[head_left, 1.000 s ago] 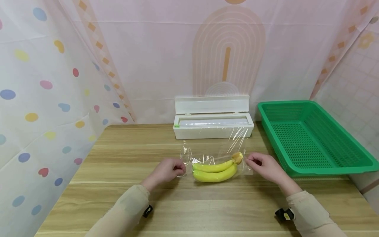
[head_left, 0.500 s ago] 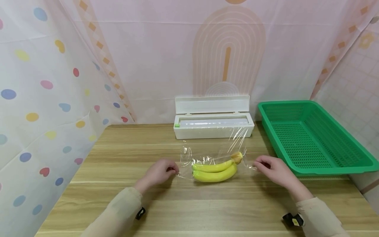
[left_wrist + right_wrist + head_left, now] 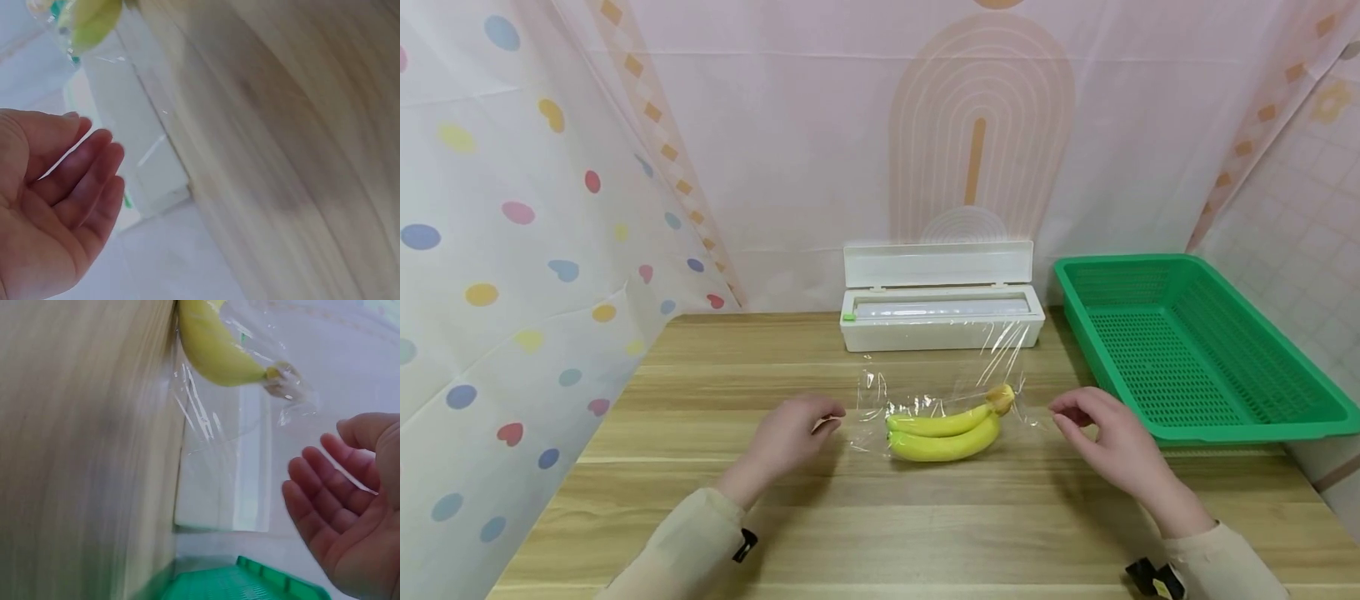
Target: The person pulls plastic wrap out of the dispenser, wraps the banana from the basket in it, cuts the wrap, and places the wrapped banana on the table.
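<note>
Bunch of two yellow bananas (image 3: 943, 447) lies mid-table, between the hands, stem end toward the right hand. Clear film (image 3: 1006, 350) shows over and about the bananas and back toward the white box (image 3: 942, 337); it reads mostly by glare streaks, so its edges are hard to trace, and can't tell if it runs underneath or where it meets the roll (image 3: 942, 309). Left hand (image 3: 792, 439) off the bananas' tip end, right hand (image 3: 1111, 439) beyond the stem end; hands well apart, fingers loosely bent, nothing gripped in either. Left thumb and forefinger come close, gap small; right thumb and fingers spread wider. Palms hidden in the head view, shown in the wrist views. Box lid (image 3: 937, 265) is up; the roll inside is only partly visible behind the front wall. Green part (image 3: 848, 317) at the box's left end, too small to identify. Green basket (image 3: 1247, 434) on the right, near the right hand, its outer right side out of sight. Sleeves (image 3: 679, 533) run out at the bottom edge, as does the black device (image 3: 1153, 578) at the right wrist; another black piece sits by the left cuff. Left wrist view cuts the bananas off at the top and is blurred; right wrist view crops the bananas at the top and the basket at the bottom. Table (image 3: 715, 392) has wood grain; its near edge is out of frame.
</note>
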